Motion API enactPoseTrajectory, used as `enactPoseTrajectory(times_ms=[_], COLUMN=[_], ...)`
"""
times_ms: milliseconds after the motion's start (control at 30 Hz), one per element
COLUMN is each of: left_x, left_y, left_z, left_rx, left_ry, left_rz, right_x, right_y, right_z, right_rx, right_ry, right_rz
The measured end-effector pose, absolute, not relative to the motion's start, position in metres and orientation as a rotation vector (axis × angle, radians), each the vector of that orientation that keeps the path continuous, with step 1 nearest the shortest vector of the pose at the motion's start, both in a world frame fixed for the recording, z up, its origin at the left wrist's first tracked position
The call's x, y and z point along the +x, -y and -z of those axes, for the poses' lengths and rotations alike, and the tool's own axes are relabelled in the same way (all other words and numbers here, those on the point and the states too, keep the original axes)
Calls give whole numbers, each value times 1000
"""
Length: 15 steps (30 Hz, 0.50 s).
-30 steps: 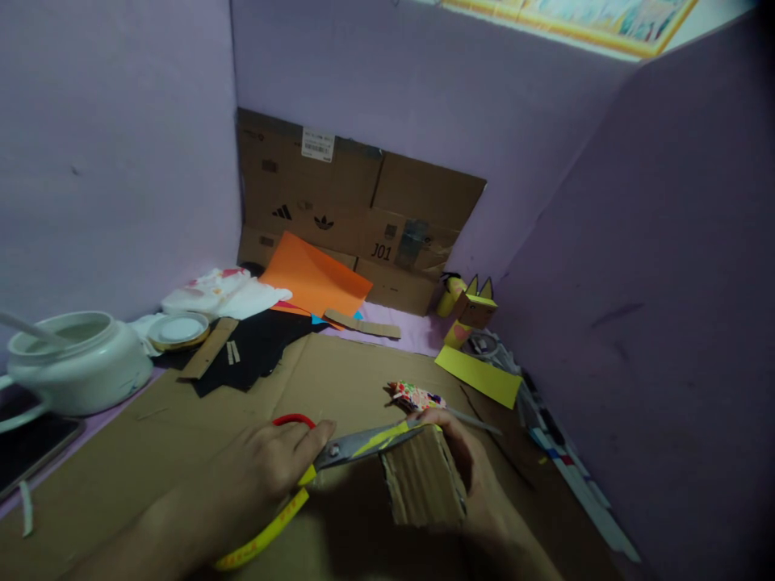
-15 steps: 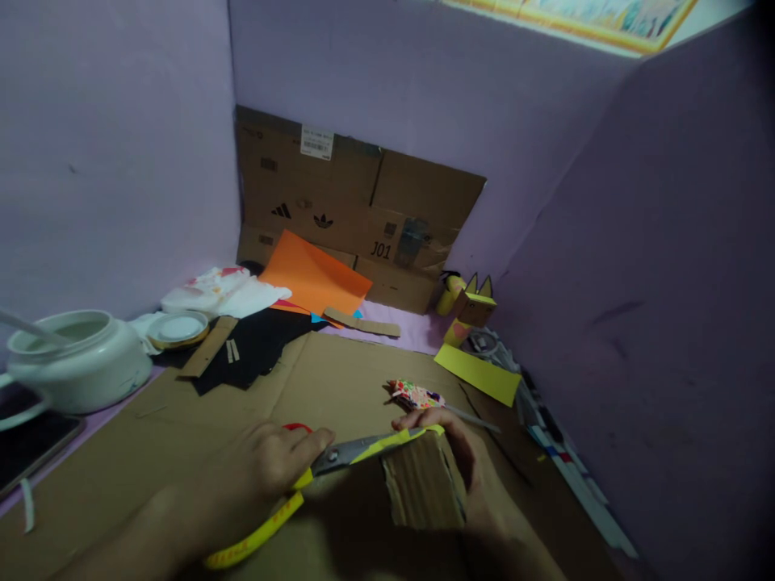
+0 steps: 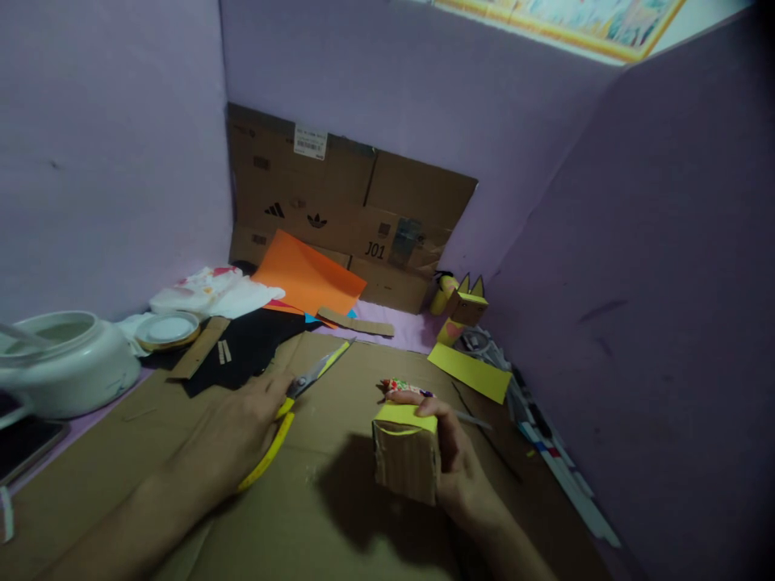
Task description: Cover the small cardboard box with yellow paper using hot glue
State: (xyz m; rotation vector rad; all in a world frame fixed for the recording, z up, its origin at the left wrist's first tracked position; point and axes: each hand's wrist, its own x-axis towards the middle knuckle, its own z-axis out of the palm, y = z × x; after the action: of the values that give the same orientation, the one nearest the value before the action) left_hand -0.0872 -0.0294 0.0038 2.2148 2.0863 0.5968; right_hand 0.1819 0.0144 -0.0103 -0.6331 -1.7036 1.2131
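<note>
My left hand (image 3: 257, 420) grips yellow-handled scissors (image 3: 306, 382), their blades pointing up and away over the cardboard sheet. A small cardboard box (image 3: 405, 458) with yellow paper on its top is held in my right hand (image 3: 454, 444), fingers along its far top edge and right side. The front face of the box is bare corrugated cardboard, and the yellow paper's front edge bows slightly. Just behind the box lies a marker-like bundle with a floral wrap (image 3: 403, 387), partly hidden by my right fingers.
A white pot (image 3: 76, 367), a lid (image 3: 166, 329) and a phone (image 3: 30, 444) stand at left. Orange paper (image 3: 308, 270) and black paper (image 3: 245, 343) lie behind. A yellow strip (image 3: 469, 373) and a cardboard animal figure (image 3: 467, 307) are at right. A large cardboard panel (image 3: 339, 194) leans on the wall.
The scissors have moved away from the box to the left, turning to point farther back. The box's yellow top now faces the camera more, still in my right hand.
</note>
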Motion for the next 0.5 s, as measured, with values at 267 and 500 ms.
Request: enactPoseTrajectory(times_ms=[267,500], left_x=[-103,-93], left_y=[23,28], left_z=[-4,-20], left_rx=[2110,1992], left_ry=[-2219,-2177], left_rz=[-249,-587], right_x=[173,168], right_y=[-9,-9], right_z=[16,24], right_rx=[-543,-564], right_ry=[1853,1907], right_rz=[-923,-645])
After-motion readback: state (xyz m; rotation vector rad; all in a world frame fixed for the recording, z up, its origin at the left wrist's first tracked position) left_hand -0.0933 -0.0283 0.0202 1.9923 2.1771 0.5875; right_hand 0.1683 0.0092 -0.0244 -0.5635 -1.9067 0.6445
